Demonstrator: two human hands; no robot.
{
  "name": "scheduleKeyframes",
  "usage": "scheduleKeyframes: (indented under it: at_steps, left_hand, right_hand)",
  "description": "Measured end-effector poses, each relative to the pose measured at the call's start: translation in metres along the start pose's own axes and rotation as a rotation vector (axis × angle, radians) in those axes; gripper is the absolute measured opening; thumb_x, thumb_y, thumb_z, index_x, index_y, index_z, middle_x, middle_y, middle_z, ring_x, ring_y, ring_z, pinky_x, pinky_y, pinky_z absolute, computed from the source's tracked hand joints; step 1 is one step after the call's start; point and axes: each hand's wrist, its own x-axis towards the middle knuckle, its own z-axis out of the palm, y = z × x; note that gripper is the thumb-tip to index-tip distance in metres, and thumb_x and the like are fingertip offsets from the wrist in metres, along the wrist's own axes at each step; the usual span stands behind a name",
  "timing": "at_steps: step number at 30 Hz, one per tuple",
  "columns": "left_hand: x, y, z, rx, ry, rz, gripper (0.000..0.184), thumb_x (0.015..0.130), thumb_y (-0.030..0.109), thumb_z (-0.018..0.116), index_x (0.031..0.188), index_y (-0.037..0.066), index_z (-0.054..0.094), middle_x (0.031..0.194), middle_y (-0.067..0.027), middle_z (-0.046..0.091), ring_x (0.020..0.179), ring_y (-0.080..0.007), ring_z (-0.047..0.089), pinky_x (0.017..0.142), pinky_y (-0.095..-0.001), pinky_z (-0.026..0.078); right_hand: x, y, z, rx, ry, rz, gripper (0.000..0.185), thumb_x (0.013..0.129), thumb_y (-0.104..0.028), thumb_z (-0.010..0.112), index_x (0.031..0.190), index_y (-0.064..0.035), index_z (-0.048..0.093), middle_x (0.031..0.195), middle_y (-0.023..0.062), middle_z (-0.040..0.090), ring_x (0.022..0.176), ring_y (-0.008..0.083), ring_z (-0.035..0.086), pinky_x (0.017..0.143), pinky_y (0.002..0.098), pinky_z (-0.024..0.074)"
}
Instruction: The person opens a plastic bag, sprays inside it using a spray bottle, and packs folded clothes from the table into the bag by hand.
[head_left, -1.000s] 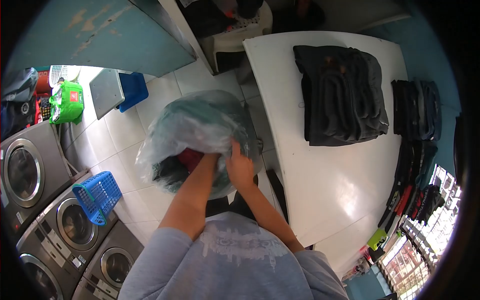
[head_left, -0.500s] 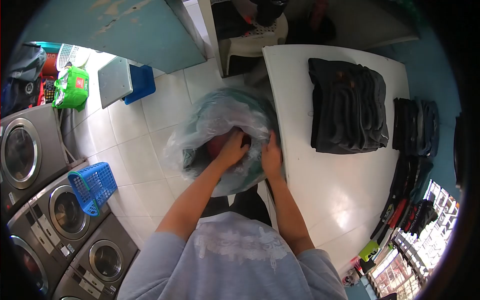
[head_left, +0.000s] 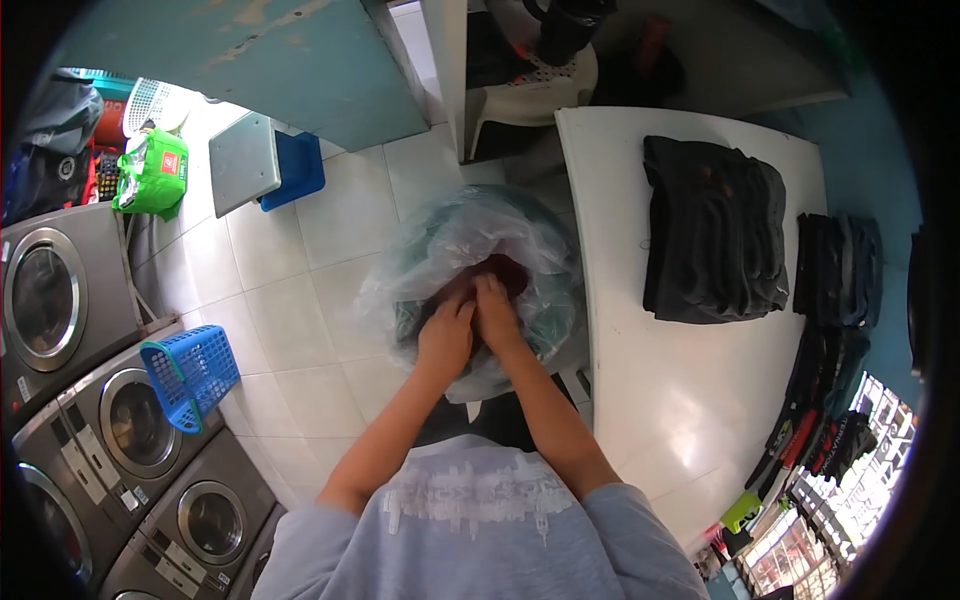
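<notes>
Tiled floor point(head_left: 270, 285): pale, spreading between the grey washing machines point(head_left: 165, 490) on the left and the white bench point(head_left: 650, 420) on the right.
Plastic bag point(head_left: 400, 275): clear, with greenish stuff showing through; it sits ahead of the person, just beside the bench, its mouth gaping toward the person.
Dark red cloth point(head_left: 510, 272): inside the bag's mouth, right at the hands.
Left arm point(head_left: 385, 435): reaching forward and slanting inward, elbow bent a little.
Left hand point(head_left: 445, 338): in the bag's mouth, back upward, knuckles bent.
Right arm point(head_left: 555, 415): slanting inward from the other side, mirroring the left.
Right hand point(head_left: 497, 315): back upward too, just beside the left hand and slightly farther forward.
Fingers: drawn narrow on both hands and pointing down into the bag; I cannot tell whether either hand grips the cloth, as the tips blend into shadow.
Folded dark garments point(head_left: 715, 235): stacked on the bench's far part.
Blue basket point(head_left: 192, 375): by the machines.
</notes>
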Motion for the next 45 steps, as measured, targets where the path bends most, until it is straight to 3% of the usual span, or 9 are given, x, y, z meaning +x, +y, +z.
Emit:
scheduleKeyframes:
  at_steps: [2,5,9,17,32,35,38,40,45]
  left_hand:
    - [-0.006,0.025,-0.053,-0.011,0.141,0.123,0.041,0.073,0.01,0.056,0.115,0.009,0.053,0.131,-0.0192,0.039,0.12,-0.0405,0.037,0.097,-0.0477,0.033]
    - [0.01,0.019,-0.073,0.427,0.406,-0.115,0.043,0.074,0.013,0.059,0.116,0.006,0.05,0.126,-0.0173,0.046,0.108,-0.0362,0.049,0.091,-0.0409,0.041]
    - [0.048,-0.016,-0.078,0.158,-0.056,-0.583,0.046,0.076,0.017,0.059,0.117,0.002,0.045,0.111,-0.0173,0.056,0.098,-0.0356,0.056,0.08,-0.0431,0.046]
    - [0.017,0.001,-0.061,0.058,-0.072,-0.211,0.036,0.074,0.011,0.056,0.108,0.004,0.046,0.088,-0.0191,0.058,0.078,-0.0411,0.057,0.066,-0.0491,0.044]
    - [0.026,-0.027,-0.147,0.093,0.028,-0.39,0.035,0.075,0.008,0.057,0.109,0.008,0.048,0.094,-0.0169,0.061,0.086,-0.0371,0.058,0.071,-0.0434,0.046]
    - [0.015,0.01,-0.152,0.35,0.242,-0.02,0.038,0.074,0.004,0.058,0.111,0.004,0.048,0.101,-0.0157,0.059,0.094,-0.0343,0.057,0.074,-0.0409,0.046]
    - [-0.012,0.037,-0.145,0.126,0.125,0.201,0.037,0.073,0.0,0.058,0.11,0.003,0.05,0.108,-0.0144,0.056,0.099,-0.031,0.055,0.077,-0.0387,0.047]
    - [-0.027,0.04,-0.115,-0.128,-0.114,0.222,0.033,0.075,0.0,0.054,0.108,0.003,0.053,0.11,-0.0153,0.054,0.098,-0.0311,0.055,0.078,-0.0383,0.048]
    - [0.026,0.019,-0.023,0.071,-0.37,0.033,0.028,0.08,0.006,0.047,0.107,0.003,0.054,0.111,-0.015,0.054,0.102,-0.032,0.053,0.083,-0.0387,0.046]
  right_hand:
    - [0.001,0.007,0.002,-0.029,0.047,-0.096,0.032,0.078,-0.003,0.048,0.11,-0.0063,0.047,0.116,0.0173,0.048,0.105,0.0348,0.048,0.085,0.0423,0.0444]
    - [-0.002,-0.001,-0.015,-0.204,-0.03,-0.13,0.033,0.078,-0.002,0.047,0.111,-0.0051,0.046,0.118,0.0169,0.047,0.106,0.0347,0.048,0.085,0.0417,0.0454]
    - [0.0,-0.005,-0.016,-0.301,-0.179,-0.116,0.042,0.076,0.001,0.049,0.117,-0.0038,0.044,0.124,0.0137,0.042,0.109,0.0343,0.046,0.089,0.0399,0.0435]
    - [0.001,-0.017,0.0,-0.368,-0.266,-0.423,0.039,0.079,-0.008,0.049,0.118,-0.006,0.051,0.115,0.0155,0.054,0.11,0.032,0.048,0.095,0.0432,0.0379]
    - [0.022,-0.028,-0.025,-0.168,-0.247,-0.025,0.035,0.084,-0.017,0.05,0.117,-0.0082,0.051,0.12,0.0149,0.051,0.11,0.0318,0.049,0.096,0.0415,0.0369]
    - [0.016,0.011,-0.003,-0.197,-0.133,-0.005,0.034,0.085,-0.021,0.052,0.117,-0.0087,0.052,0.121,0.0153,0.05,0.109,0.0319,0.05,0.093,0.0408,0.0397]
    - [-0.013,-0.053,-0.058,-0.231,-0.523,0.004,0.033,0.083,-0.017,0.054,0.115,-0.0093,0.053,0.122,0.0157,0.049,0.111,0.0322,0.047,0.092,0.038,0.0405]
    - [-0.042,-0.062,-0.08,-0.171,-0.325,-0.007,0.037,0.079,-0.016,0.058,0.114,-0.0073,0.052,0.123,0.0167,0.047,0.114,0.0339,0.044,0.092,0.0385,0.0404]
    - [-0.067,-0.049,-0.09,-0.278,0.524,-0.027,0.066,0.07,-0.02,0.07,0.127,-0.0059,0.039,0.121,0.0182,0.045,0.108,0.0378,0.046,0.081,0.044,0.0461]
